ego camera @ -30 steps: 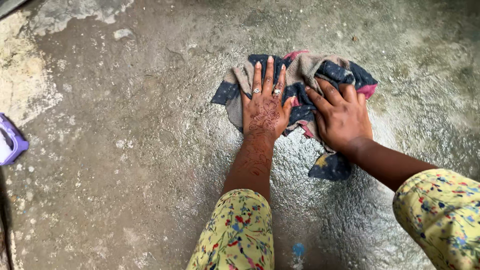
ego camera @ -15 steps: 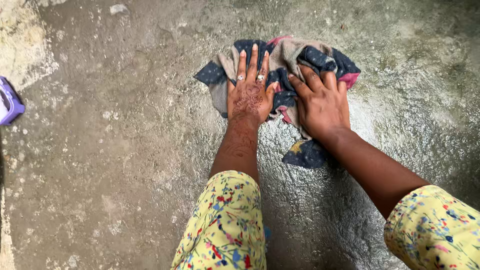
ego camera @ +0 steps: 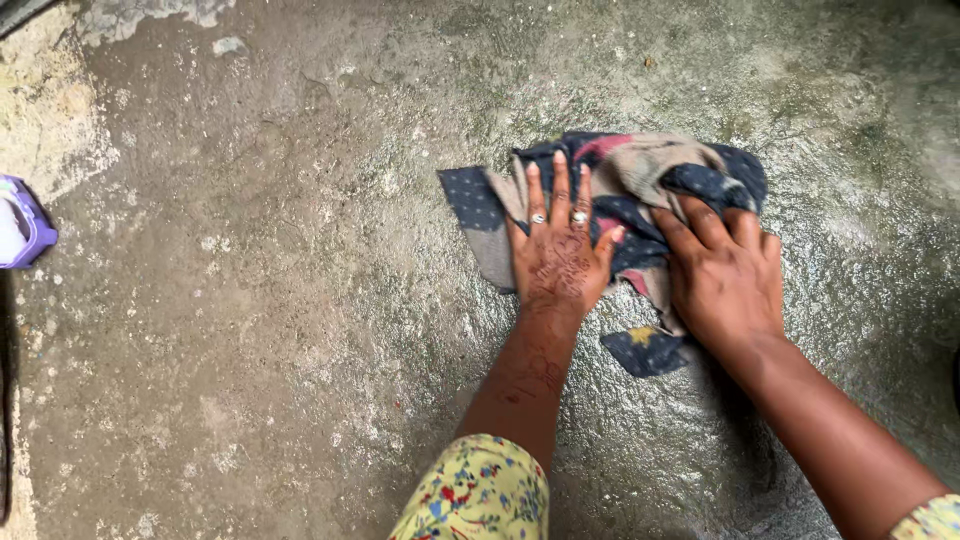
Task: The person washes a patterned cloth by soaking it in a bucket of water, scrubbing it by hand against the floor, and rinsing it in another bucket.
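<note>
A crumpled cloth [ego camera: 640, 175], navy with beige and pink patches, lies on a wet concrete floor [ego camera: 280, 300]. My left hand [ego camera: 560, 255] presses flat on its left part, fingers spread, rings on two fingers and henna patterns on the back. My right hand [ego camera: 725, 275] presses on its right part with fingers curled into the folds. A navy corner [ego camera: 645, 350] of the cloth sticks out between my wrists. Both sleeves are yellow with a floral print.
A purple plastic object [ego camera: 22, 232] sits at the left edge. The floor is rough and stained, pale and flaky at the top left [ego camera: 50, 100], and shiny wet around and below the cloth.
Both hands have slid the cloth to the right and toward me across the floor. The wet sheen trails behind it. The hands keep the same hold on the cloth.
</note>
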